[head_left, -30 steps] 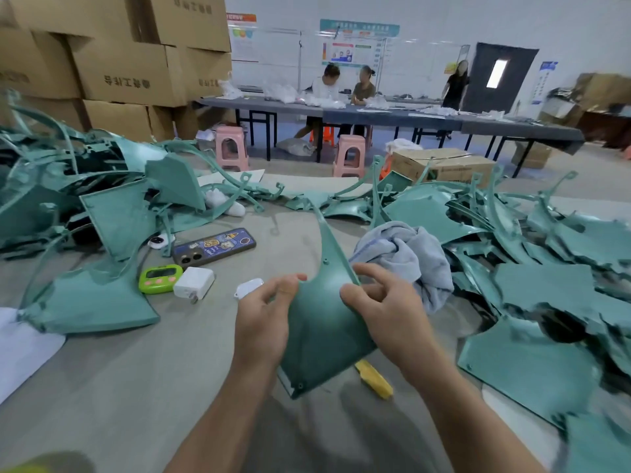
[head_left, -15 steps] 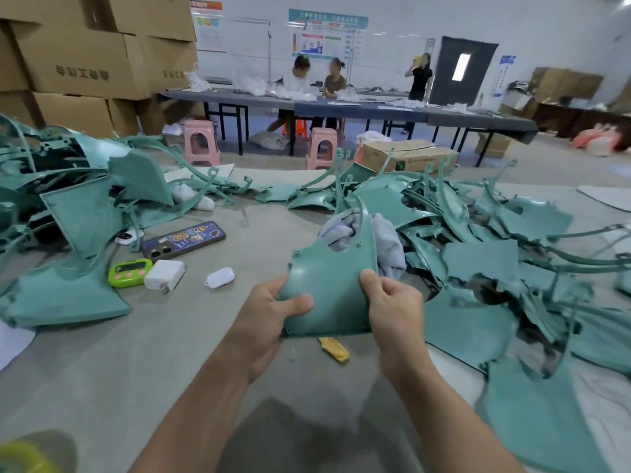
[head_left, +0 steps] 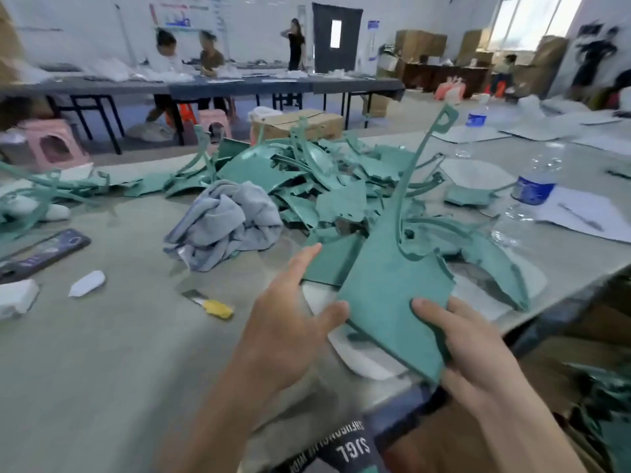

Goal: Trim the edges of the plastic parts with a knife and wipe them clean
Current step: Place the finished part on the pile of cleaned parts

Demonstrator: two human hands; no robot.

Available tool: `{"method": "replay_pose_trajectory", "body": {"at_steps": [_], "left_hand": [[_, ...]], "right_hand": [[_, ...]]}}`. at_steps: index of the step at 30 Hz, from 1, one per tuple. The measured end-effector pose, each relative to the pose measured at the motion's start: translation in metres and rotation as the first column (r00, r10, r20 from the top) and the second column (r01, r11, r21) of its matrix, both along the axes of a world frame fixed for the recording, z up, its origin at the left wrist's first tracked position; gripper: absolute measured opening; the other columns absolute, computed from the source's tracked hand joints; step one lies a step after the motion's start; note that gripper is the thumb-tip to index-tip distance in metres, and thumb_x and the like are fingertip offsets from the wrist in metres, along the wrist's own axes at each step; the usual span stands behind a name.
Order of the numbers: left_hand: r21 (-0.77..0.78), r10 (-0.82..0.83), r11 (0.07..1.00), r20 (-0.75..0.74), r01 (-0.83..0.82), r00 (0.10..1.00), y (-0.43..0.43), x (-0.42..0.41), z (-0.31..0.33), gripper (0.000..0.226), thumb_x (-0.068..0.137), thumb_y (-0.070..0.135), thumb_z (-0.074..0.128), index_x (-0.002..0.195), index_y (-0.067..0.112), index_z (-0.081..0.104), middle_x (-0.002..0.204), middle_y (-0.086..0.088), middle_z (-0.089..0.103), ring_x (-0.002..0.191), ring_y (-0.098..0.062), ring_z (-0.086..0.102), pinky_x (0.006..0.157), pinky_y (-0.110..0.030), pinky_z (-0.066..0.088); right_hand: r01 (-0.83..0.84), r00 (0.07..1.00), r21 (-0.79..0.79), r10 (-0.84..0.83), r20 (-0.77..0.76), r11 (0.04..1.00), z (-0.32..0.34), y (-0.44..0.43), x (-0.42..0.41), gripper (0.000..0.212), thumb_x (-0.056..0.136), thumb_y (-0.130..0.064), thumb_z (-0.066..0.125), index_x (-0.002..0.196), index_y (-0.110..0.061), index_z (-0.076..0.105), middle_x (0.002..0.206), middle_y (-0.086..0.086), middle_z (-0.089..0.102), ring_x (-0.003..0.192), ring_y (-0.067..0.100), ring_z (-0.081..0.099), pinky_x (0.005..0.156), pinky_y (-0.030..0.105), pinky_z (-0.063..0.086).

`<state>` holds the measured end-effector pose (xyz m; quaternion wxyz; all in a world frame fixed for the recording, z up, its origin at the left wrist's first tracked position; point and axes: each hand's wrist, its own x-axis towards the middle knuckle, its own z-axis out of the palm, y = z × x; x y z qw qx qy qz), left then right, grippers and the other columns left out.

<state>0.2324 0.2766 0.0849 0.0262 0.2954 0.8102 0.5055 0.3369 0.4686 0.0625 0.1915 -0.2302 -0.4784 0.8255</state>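
A teal plastic part [head_left: 392, 295] with a long thin arm rising to a loop is held over the table's right front edge. My right hand [head_left: 467, 346] grips its lower corner from underneath, thumb on top. My left hand [head_left: 290, 319] is at its left edge, fingers spread, thumb touching the edge. A yellow-handled knife [head_left: 211, 305] lies on the table, left of my left hand. A crumpled grey cloth [head_left: 225, 220] sits beyond it. A heap of teal plastic parts [head_left: 314, 179] covers the table behind.
A phone [head_left: 41, 254], a white charger [head_left: 15, 297] and a small white piece [head_left: 87, 283] lie at the left. Two water bottles [head_left: 526, 196] and papers [head_left: 580, 213] stand at the right. The table edge [head_left: 560, 302] runs diagonally at the right. People sit at a far table.
The view has swung right. The held part has moved right toward the table edge, and my left hand's fingers have loosened from it and spread.
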Motion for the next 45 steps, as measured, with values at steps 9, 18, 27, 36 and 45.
{"method": "replay_pose_trajectory", "body": {"at_steps": [9, 18, 27, 36, 45], "left_hand": [[0.350, -0.562, 0.813, 0.681, 0.466, 0.470, 0.106, 0.106, -0.066, 0.050, 0.096, -0.013, 0.048, 0.134, 0.018, 0.060, 0.118, -0.010, 0.074, 0.086, -0.017, 0.072, 0.065, -0.028, 0.061], [0.010, -0.192, 0.872, 0.926, 0.489, 0.324, 0.160, 0.203, -0.165, 0.008, 0.099, 0.001, 0.058, 0.098, 0.007, 0.064, 0.093, -0.019, 0.053, 0.064, -0.020, 0.050, 0.050, -0.024, 0.042], [0.041, -0.233, 0.893, 0.895, 0.448, 0.381, 0.166, 0.204, -0.167, 0.047, 0.100, 0.003, 0.057, 0.145, 0.008, 0.049, 0.133, -0.009, 0.059, 0.100, -0.015, 0.062, 0.084, -0.023, 0.051], [0.150, -0.203, 0.978, 0.541, 0.143, 0.816, 0.121, 0.121, -0.076, 0.017, 0.084, 0.018, 0.078, 0.069, 0.015, 0.074, 0.044, -0.009, 0.056, 0.028, -0.014, 0.041, 0.033, -0.018, 0.032], [0.096, 0.430, 0.895, 0.077, -0.436, 0.899, -0.001, -0.008, -0.019, 0.024, 0.078, 0.056, 0.057, 0.068, 0.041, 0.073, 0.046, 0.010, 0.058, 0.045, -0.005, 0.053, 0.050, -0.025, 0.041]], "right_hand": [[0.232, 0.933, -0.149, -0.177, 0.315, 0.961, -0.071, 0.040, 0.154, 0.028, 0.080, -0.014, 0.069, 0.104, -0.001, 0.072, 0.102, 0.020, 0.077, 0.079, 0.029, 0.077, 0.065, 0.036, 0.061], [0.542, 0.791, -0.544, -0.172, 0.587, 0.640, -0.187, 0.027, 0.274, 0.022, 0.100, -0.006, 0.055, 0.119, 0.003, 0.063, 0.084, 0.024, 0.075, 0.059, 0.035, 0.071, 0.042, 0.039, 0.056], [0.688, 0.726, -0.637, -0.328, 0.605, 0.347, -0.263, 0.071, 0.247, 0.046, 0.104, -0.037, 0.056, 0.129, 0.000, 0.049, 0.115, 0.026, 0.062, 0.105, 0.039, 0.064, 0.054, 0.046, 0.061], [0.096, 0.985, -0.626, 0.015, 0.169, 0.774, -0.178, 0.029, 0.139, 0.019, 0.083, -0.015, 0.072, 0.097, -0.002, 0.073, 0.091, 0.017, 0.075, 0.076, 0.027, 0.074, 0.068, 0.034, 0.062], [-0.601, 0.790, -0.095, 0.571, -0.224, 0.793, -0.015, -0.010, -0.010, 0.027, 0.075, -0.027, 0.083, 0.091, -0.007, 0.076, 0.088, 0.018, 0.073, 0.077, 0.027, 0.070, 0.073, 0.034, 0.058]]}}
